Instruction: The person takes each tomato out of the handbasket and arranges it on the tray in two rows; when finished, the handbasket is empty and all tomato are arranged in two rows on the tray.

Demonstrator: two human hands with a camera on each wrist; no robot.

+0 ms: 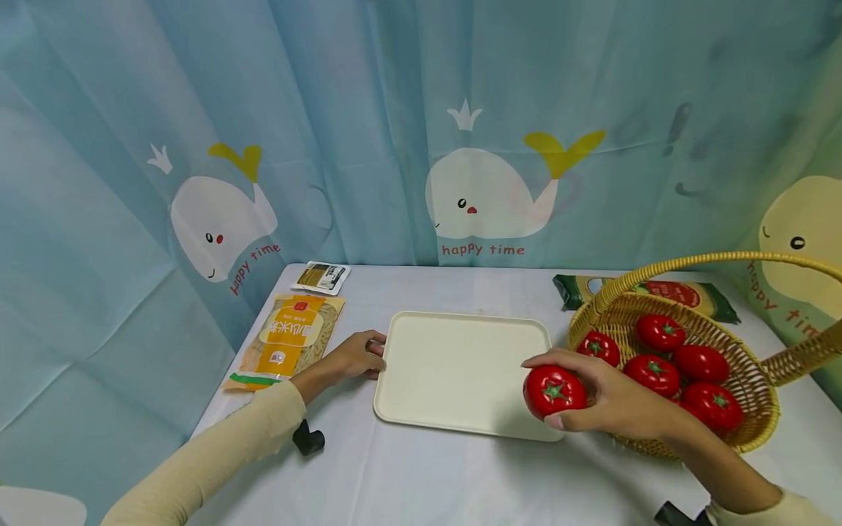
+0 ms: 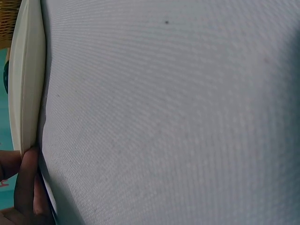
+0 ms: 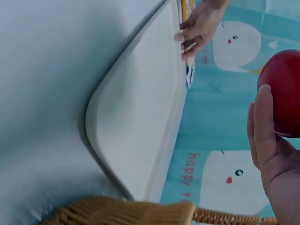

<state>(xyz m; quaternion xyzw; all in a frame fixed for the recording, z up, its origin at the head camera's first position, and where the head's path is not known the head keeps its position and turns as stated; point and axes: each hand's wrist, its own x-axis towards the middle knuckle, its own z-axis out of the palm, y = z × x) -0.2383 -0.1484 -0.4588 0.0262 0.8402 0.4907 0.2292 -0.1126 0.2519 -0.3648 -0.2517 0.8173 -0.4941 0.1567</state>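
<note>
My right hand (image 1: 595,398) grips a red tomato (image 1: 554,391) (image 3: 282,91) just above the right front corner of a cream tray (image 1: 460,372) (image 3: 140,126). The tray lies flat in the middle of the table and has nothing on it. My left hand (image 1: 358,356) (image 3: 199,26) rests at the tray's left edge (image 2: 26,79), fingers lightly curled against the rim. A wicker basket (image 1: 743,420) with a hooped handle stands to the right, holding several more red tomatoes (image 1: 660,332).
A yellow noodle packet (image 1: 289,340) and a small dark sachet (image 1: 321,277) lie at the back left. A green packet (image 1: 697,296) lies behind the basket. The table has a pale cloth (image 1: 427,475); a whale-print curtain hangs behind.
</note>
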